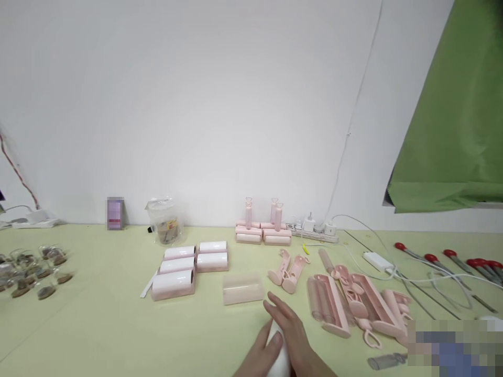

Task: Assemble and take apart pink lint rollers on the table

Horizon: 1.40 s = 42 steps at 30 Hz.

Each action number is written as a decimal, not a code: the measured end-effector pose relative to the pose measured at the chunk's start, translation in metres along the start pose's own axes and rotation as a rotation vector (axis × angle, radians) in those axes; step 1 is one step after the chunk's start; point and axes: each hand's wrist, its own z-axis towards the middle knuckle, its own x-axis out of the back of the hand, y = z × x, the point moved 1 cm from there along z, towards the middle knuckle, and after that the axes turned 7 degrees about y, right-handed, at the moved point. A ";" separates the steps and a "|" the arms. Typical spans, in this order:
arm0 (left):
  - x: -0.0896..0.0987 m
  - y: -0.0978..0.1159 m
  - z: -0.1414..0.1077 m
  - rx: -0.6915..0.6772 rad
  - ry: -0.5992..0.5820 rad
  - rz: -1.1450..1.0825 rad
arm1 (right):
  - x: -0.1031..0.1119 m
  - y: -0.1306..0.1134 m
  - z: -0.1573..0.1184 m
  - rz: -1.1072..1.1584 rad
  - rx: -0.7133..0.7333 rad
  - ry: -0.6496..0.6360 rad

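Observation:
Near the bottom centre, my left hand (259,352) and my right hand (293,332) are wrapped round a white roll (280,361), one on each side. The roll's lower end runs out of the picture. Just beyond my hands lies a clear plastic cover (242,289). Pink holder parts (293,272) rest on the table ahead of my right hand. Further right is a pile of pink trays (333,306), clear tubes and heart-shaped handles. Several white rolls (173,284) in pink-tinted covers stand grouped to the left of the clear cover.
Pink roller sets (277,234) sit by the wall beside a power strip (314,234). A plastic bag (165,225) and a phone (115,213) are at the back left. Round glass pieces (46,291) lie far left; red-ended rods (432,258) and cables far right.

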 end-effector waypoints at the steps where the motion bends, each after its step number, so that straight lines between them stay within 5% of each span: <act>1: 0.000 -0.001 0.000 0.021 -0.028 0.001 | 0.006 0.000 0.004 -0.035 0.004 0.001; 4: 0.003 0.004 -0.003 0.153 -0.095 0.031 | 0.048 -0.001 0.022 -0.303 -0.010 0.016; 6: 0.005 0.010 -0.005 0.207 -0.065 0.031 | 0.083 0.002 0.032 -0.785 -0.120 0.039; 8: 0.006 0.016 -0.007 0.220 -0.009 -0.008 | 0.109 0.007 0.038 -0.947 -0.186 0.113; 11: 0.002 0.024 -0.012 0.227 0.034 -0.084 | 0.121 0.019 0.039 -1.033 -0.253 0.179; 16: -0.005 0.038 -0.022 0.141 0.127 -0.150 | 0.110 0.028 0.039 -1.045 -0.356 0.229; 23: -0.003 0.049 -0.029 0.059 0.263 -0.200 | 0.113 0.007 0.056 -0.773 -0.367 0.355; 33: 0.005 0.038 -0.020 0.109 0.303 -0.432 | 0.025 -0.030 0.026 -0.058 -0.310 -0.011; 39: 0.007 0.040 -0.019 0.073 0.334 -0.373 | 0.021 -0.030 0.012 0.396 -0.544 -0.107; 42: 0.007 0.039 -0.020 0.062 0.377 -0.315 | 0.022 -0.026 0.010 0.372 -0.604 -0.106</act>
